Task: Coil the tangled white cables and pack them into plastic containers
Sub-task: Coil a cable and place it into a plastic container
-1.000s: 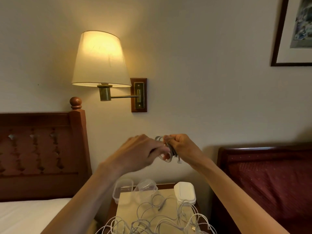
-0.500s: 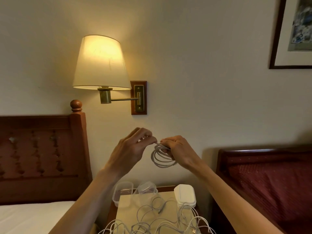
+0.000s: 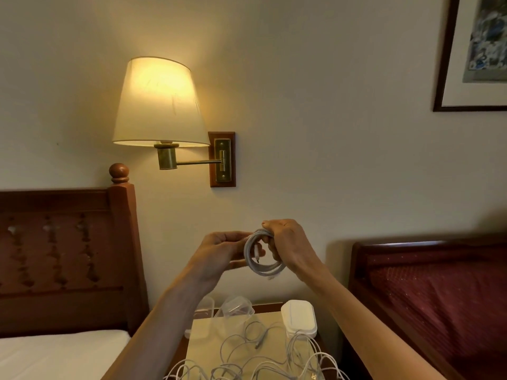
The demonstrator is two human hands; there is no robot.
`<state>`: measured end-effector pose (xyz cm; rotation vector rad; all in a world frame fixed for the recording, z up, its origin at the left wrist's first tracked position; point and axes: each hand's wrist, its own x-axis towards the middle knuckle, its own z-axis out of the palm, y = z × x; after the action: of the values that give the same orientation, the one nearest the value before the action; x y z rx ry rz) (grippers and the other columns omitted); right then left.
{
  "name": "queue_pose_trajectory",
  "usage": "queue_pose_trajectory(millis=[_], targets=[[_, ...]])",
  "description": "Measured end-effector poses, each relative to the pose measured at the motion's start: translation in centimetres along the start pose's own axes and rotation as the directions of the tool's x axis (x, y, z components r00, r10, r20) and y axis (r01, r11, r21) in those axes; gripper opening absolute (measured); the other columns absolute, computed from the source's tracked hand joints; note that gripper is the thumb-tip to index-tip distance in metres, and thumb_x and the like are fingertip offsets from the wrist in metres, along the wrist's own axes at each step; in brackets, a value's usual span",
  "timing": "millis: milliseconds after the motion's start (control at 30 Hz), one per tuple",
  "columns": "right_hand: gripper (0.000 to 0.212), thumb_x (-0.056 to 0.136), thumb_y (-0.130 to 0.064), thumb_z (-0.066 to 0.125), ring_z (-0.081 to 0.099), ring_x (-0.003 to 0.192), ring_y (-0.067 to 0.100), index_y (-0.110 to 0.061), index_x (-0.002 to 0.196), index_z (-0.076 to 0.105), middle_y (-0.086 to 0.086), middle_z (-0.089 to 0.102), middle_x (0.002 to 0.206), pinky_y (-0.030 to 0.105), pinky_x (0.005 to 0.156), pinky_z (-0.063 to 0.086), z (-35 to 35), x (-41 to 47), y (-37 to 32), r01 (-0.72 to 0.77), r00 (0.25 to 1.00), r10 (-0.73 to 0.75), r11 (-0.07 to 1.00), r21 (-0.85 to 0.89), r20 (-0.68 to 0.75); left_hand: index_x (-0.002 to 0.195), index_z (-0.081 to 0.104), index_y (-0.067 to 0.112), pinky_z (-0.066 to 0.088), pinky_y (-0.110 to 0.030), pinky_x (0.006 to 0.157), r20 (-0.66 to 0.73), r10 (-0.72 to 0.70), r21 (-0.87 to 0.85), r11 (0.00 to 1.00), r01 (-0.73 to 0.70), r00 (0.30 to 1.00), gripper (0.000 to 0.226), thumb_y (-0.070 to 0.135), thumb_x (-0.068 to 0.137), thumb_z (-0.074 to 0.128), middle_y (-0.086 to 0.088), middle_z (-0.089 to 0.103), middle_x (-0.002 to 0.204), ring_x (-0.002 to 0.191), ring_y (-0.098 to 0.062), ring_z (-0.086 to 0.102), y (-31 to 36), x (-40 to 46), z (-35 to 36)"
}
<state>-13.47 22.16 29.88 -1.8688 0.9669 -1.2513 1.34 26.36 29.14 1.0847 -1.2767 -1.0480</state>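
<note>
Overhead, white cable coil (image 3: 264, 257) in both grips, right hand (image 3: 288, 246) and left hand (image 3: 219, 255), well above nightstand (image 3: 203, 333) tangle (image 3: 255, 360).

White coiled cable (image 3: 262, 259); cream lampshade (image 3: 159, 102), brass arm; reddish-brown headboard (image 3: 65, 242) w/ cut-out pattern; maroon dotted bedspread (image 3: 444, 297); white lidded container (image 3: 299, 315).

A lit wall lamp (image 3: 160, 102) with a cream shade hangs left of centre, its brass arm running right to a wooden wall plate (image 3: 222, 159). At the left a carved wooden headboard (image 3: 63, 250) with a round knob on its post stands above a white mattress (image 3: 55, 352) in the lower left corner. A framed picture (image 3: 474, 53) fills the upper right corner. At the lower right sits a dark red bed (image 3: 439, 297) with a wooden frame. Bottom centre, a nightstand (image 3: 208, 335) stands between the beds.
</note>
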Motion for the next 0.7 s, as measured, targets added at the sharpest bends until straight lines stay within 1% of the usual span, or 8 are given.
queue_pose_trajectory(millis=[67, 167, 233, 300, 433, 500, 567, 700], targets=[[0.045, 0.103, -0.021, 0.040, 0.043, 0.052, 0.008, -0.016, 0.059, 0.051, 0.001, 0.048, 0.056, 0.017, 0.056, 0.038, 0.1, -0.1, 0.1, 0.047, 0.995, -0.052, 0.997, -0.061, -0.080, 0.096, 0.073, 0.003, 0.052, -0.043, 0.088, 0.087, -0.131, -0.115, 0.983, 0.140, 0.988, 0.020, 0.008, 0.094, 0.054, -0.011, 0.071, 0.084, 0.092, -0.028, 0.070, 0.4, -0.3, 0.0], [0.046, 0.103, -0.019, 0.039, 0.039, 0.050, 0.006, -0.019, 0.058, 0.046, -0.002, 0.045, 0.055, 0.012, 0.052, 0.037, 0.4, -0.1, -0.1, 0.129, 0.975, -0.157, 0.976, -0.175, -0.155, 0.089, 0.071, 0.010, 0.049, -0.045, 0.088, 0.164, -0.137, -0.198, 0.966, 0.168, 0.977, 0.023, 0.024, 0.096, 0.054, -0.006, 0.064, 0.082, 0.085, -0.020, 0.060, 0.8, -0.7, 0.2], [0.045, 0.103, -0.019, 0.039, 0.038, 0.048, 0.006, -0.021, 0.059, 0.046, -0.003, 0.044, 0.055, 0.011, 0.051, 0.037, 0.5, 0.1, -0.2, 0.136, 0.972, -0.171, 0.969, -0.208, -0.162, 0.097, 0.072, 0.011, 0.051, -0.043, 0.090, 0.142, -0.045, -0.104, 0.993, 0.061, 0.989, 0.024, 0.029, 0.095, 0.058, -0.006, 0.062, 0.086, 0.086, -0.019, 0.059, 0.4, -0.9, 0.6], [0.045, 0.103, -0.020, 0.039, 0.038, 0.047, 0.006, -0.021, 0.059, 0.046, -0.004, 0.044, 0.054, 0.010, 0.049, 0.036, 0.4, 0.2, -0.4, 0.129, 0.968, -0.173, 0.964, -0.231, -0.183, 0.105, 0.072, 0.015, 0.054, -0.036, 0.090, 0.113, 0.084, 0.045, 0.995, -0.089, 0.990, 0.017, 0.019, 0.094, 0.059, -0.009, 0.062, 0.091, 0.089, -0.019, 0.062, 0.0, -1.0, 1.0], [0.043, 0.104, -0.022, 0.039, 0.038, 0.047, 0.008, -0.012, 0.064, 0.052, -0.002, 0.044, 0.054, 0.009, 0.048, 0.036, 0.2, 0.3, -0.3, 0.107, 0.968, -0.161, 0.959, -0.263, -0.193, 0.117, 0.066, 0.017, 0.057, -0.028, 0.084, 0.111, 0.281, 0.221, 0.928, -0.299, 0.953, 0.027, 0.008, 0.100, 0.047, -0.010, 0.067, 0.098, 0.094, -0.017, 0.068, -0.6, -0.9, 0.7], [0.041, 0.104, -0.027, 0.038, 0.042, 0.049, 0.008, -0.011, 0.071, 0.056, -0.001, 0.048, 0.057, 0.008, 0.049, 0.038, 0.3, 0.2, -0.1, 0.083, 0.976, -0.130, 0.964, -0.254, -0.175, 0.128, 0.059, 0.015, 0.059, -0.032, 0.084, 0.091, 0.416, 0.446, 0.795, -0.411, 0.905, 0.033, 0.005, 0.100, 0.046, -0.005, 0.070, 0.105, 0.099, -0.017, 0.068, -1.4, -0.5, 0.5], [0.040, 0.104, -0.030, 0.038, 0.046, 0.052, 0.008, -0.011, 0.076, 0.059, -0.002, 0.051, 0.060, 0.008, 0.051, 0.039, 0.6, 0.2, 0.0, 0.081, 0.978, -0.124, 0.966, -0.245, -0.167, 0.143, 0.043, 0.011, 0.058, -0.033, 0.086, 0.087, 0.530, 0.686, 0.582, -0.437, 0.844, 0.050, 0.000, 0.095, 0.052, -0.006, 0.068, 0.118, 0.104, -0.016, 0.068, -2.1, -0.2, 0.6], [0.042, 0.103, -0.027, 0.042, 0.043, 0.046, 0.007, -0.013, 0.066, 0.056, 0.000, 0.052, 0.057, 0.009, 0.048, 0.038, 0.3, 0.6, 0.2, 0.075, 0.967, -0.141, 0.953, -0.292, -0.212, 0.154, 0.009, 0.009, 0.058, -0.031, 0.083, 0.206, 0.511, 0.834, 0.354, -0.423, 0.834, 0.092, 0.002, 0.085, 0.069, -0.010, 0.063, 0.128, 0.091, -0.017, 0.071, -3.5, -0.3, 0.7]])
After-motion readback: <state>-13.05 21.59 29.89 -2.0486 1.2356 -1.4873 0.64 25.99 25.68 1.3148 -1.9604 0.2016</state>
